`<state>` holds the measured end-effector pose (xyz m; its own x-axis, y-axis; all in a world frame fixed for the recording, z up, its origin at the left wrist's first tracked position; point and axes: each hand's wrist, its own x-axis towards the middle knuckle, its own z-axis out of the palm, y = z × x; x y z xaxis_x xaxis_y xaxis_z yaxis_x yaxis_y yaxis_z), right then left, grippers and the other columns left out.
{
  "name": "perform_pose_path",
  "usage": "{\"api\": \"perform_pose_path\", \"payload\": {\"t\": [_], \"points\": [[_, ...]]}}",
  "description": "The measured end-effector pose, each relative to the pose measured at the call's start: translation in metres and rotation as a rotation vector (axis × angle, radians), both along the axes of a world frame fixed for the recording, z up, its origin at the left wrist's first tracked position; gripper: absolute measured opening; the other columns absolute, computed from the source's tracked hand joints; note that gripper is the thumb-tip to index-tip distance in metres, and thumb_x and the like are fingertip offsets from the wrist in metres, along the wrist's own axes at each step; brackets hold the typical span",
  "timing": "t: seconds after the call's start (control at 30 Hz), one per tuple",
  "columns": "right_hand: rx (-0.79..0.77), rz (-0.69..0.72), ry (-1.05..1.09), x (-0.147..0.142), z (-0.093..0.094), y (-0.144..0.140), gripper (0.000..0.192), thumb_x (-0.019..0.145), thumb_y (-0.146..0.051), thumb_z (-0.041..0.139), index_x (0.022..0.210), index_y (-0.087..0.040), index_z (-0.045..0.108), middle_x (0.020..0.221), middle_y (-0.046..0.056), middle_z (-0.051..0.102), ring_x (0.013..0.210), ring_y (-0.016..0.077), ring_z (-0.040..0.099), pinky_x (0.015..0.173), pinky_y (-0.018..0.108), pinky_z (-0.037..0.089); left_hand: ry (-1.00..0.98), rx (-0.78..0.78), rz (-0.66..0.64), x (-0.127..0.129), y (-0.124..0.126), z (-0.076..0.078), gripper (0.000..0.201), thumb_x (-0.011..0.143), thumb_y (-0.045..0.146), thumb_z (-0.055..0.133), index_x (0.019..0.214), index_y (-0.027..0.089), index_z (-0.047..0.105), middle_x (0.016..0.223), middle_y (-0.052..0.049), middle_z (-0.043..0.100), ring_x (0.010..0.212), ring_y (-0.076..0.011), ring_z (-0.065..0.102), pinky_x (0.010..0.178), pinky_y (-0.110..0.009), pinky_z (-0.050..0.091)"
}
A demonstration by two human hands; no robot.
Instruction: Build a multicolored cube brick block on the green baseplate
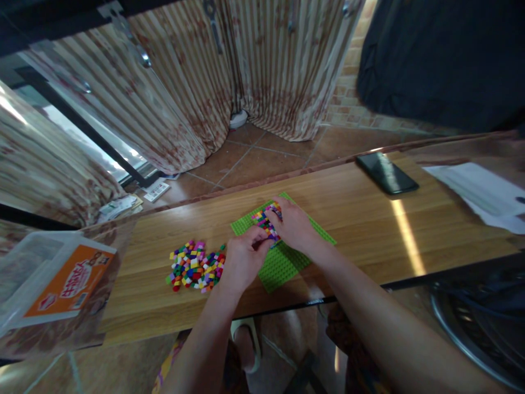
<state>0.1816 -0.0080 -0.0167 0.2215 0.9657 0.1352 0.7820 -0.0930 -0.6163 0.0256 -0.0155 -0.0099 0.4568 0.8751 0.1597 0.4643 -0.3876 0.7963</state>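
A green studded baseplate [283,271] lies at an angle on the wooden table, with a patch of small multicoloured toy bricks [264,220] built on its middle. My left hand [246,254] reaches in from the left, thumb and forefinger pinched together at the near edge of the patch. Whatever sits between those fingertips is too small to make out. Over the right side of the patch rests my right hand [296,223], thumb and forefinger apart with bricks showing between them; its other fingers are partly hidden. Left of my left hand is a loose pile of coloured bricks [194,265].
A dark phone [388,174] and white papers [484,191] lie toward the right of the wooden table [147,306]. At the far left stands a clear plastic box [53,246] with an orange label. Striped curtains [172,93] hang beyond the tiled floor.
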Motion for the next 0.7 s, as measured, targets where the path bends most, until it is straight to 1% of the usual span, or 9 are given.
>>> {"api": "perform_pose_path", "payload": {"t": [0.23, 0.4, 0.5, 0.6, 0.7], "points": [[0.012, 0.006, 0.001, -0.0002, -0.0003, -0.0004, 0.046, 0.095, -0.036, 0.043, 0.130, -0.009, 0.051, 0.119, 0.018, 0.064, 0.116, 0.0271, 0.057, 0.098, 0.039, 0.042, -0.082, -0.102, 0.026, -0.0004, 0.0009, -0.0049, 0.007, 0.078, 0.025, 0.065, 0.076, 0.019, 0.061, 0.070, 0.002, 0.065, 0.064, -0.0128, 0.062, 0.063, -0.023, 0.048], [0.023, 0.009, 0.005, -0.0006, 0.0017, -0.0004, 0.044, 0.094, -0.034, 0.045, 0.129, -0.008, 0.051, 0.119, 0.019, 0.064, 0.117, 0.0267, 0.056, 0.100, 0.039, 0.041, -0.163, -0.224, 0.003, -0.0033, 0.0037, -0.0012, 0.010, 0.075, 0.024, 0.067, 0.077, 0.018, 0.060, 0.074, 0.000, 0.066, 0.070, -0.0141, 0.063, 0.068, -0.024, 0.049], [0.021, 0.007, 0.002, -0.0007, 0.0028, -0.0004, 0.043, 0.094, -0.033, 0.045, 0.129, -0.009, 0.052, 0.119, 0.018, 0.064, 0.117, 0.0263, 0.057, 0.100, 0.040, 0.041, -0.181, -0.269, -0.003, -0.0035, 0.0047, 0.0021, 0.009, 0.074, 0.024, 0.067, 0.077, 0.018, 0.060, 0.073, 0.000, 0.066, 0.070, -0.0137, 0.062, 0.067, -0.024, 0.048], [0.003, 0.007, -0.003, -0.0008, 0.0034, -0.0007, 0.045, 0.094, -0.034, 0.044, 0.130, -0.007, 0.051, 0.120, 0.019, 0.064, 0.117, 0.0270, 0.056, 0.100, 0.040, 0.041, -0.167, -0.266, 0.020, -0.0017, 0.0041, 0.0038, 0.009, 0.075, 0.024, 0.067, 0.076, 0.017, 0.061, 0.072, 0.000, 0.065, 0.068, -0.0138, 0.061, 0.065, -0.024, 0.047], [0.002, 0.008, -0.003, -0.0009, 0.0026, -0.0009, 0.047, 0.095, -0.035, 0.043, 0.131, -0.007, 0.050, 0.120, 0.019, 0.063, 0.117, 0.0269, 0.056, 0.100, 0.038, 0.041, -0.136, -0.215, 0.055, 0.0006, 0.0026, 0.0033, 0.009, 0.075, 0.025, 0.066, 0.074, 0.017, 0.061, 0.070, 0.001, 0.064, 0.066, -0.0135, 0.060, 0.063, -0.024, 0.046]]}}
